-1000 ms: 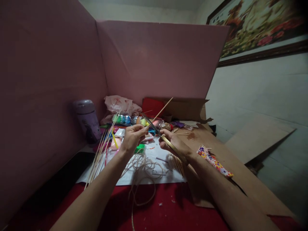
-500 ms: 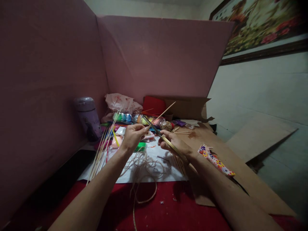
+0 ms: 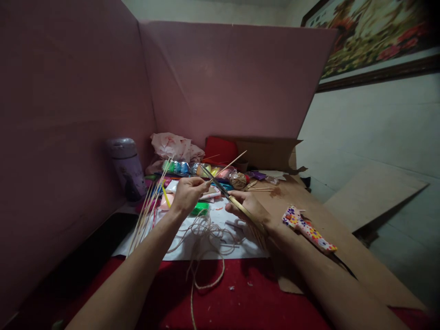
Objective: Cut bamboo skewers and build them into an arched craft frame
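Centre frame, our left hand (image 3: 187,195) pinches a stick (image 3: 230,164), axis rising rightward; our right hand (image 3: 253,205) clasps scissors (image 3: 238,203) crossing it near our left.

Purple bottle (image 3: 127,174): standing over there, just beside the pink panel (image 3: 85,91)
Framed picture (image 3: 378,41): up on the wall (image 3: 364,123), flowers in it
Floral piece (image 3: 307,229): lying on brown cardboard (image 3: 292,195)
Crumpled pink bundle (image 3: 175,146): heaped at the back, left of something red

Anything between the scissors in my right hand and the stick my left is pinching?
Nothing visible. In this view the scissors in the right hand cross the stick close to the left hand; whether they touch it, I can't tell.
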A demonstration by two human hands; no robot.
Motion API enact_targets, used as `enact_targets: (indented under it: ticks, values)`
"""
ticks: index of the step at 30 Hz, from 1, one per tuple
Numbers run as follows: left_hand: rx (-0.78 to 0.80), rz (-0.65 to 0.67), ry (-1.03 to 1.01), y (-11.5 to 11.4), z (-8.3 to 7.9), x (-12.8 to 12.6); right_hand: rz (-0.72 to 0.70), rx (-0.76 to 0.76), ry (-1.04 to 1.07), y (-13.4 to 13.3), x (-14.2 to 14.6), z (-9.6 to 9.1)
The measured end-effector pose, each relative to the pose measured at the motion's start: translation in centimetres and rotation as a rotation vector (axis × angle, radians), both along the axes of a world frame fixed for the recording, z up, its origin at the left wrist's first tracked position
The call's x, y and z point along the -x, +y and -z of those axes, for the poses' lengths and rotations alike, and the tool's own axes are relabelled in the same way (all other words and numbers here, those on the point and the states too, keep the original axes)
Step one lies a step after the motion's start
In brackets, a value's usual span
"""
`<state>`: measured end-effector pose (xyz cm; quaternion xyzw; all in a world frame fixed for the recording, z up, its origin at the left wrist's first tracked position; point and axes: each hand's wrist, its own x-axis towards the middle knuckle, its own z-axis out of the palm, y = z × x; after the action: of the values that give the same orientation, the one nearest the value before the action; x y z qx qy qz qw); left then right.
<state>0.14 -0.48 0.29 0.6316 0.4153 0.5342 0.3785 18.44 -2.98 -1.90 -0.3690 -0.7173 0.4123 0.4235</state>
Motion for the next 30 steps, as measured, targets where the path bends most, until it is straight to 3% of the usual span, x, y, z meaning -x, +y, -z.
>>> enact_targets:
  ticks: [6, 16, 24, 30]
  values:
    - [-0.102, -0.067, 0.098, 0.4, 0.3, 0.4, 0.066, -0.005, -0.010, 0.2, 0.4, 0.5]
    - [-0.495, -0.424, 0.432, -0.6, 1.0, -0.3, 0.090, 0.082, 0.095, -0.3, 1.0, 0.4]
    - [-0.541, -0.442, 0.519, -0.5, 0.8, -0.2, 0.097, 0.134, 0.125, -0.7, 1.4, 0.4]
    - [-0.398, -0.413, 0.547, -0.3, 0.7, 0.1, 0.078, 0.086, 0.077, -0.5, 1.2, 0.6]
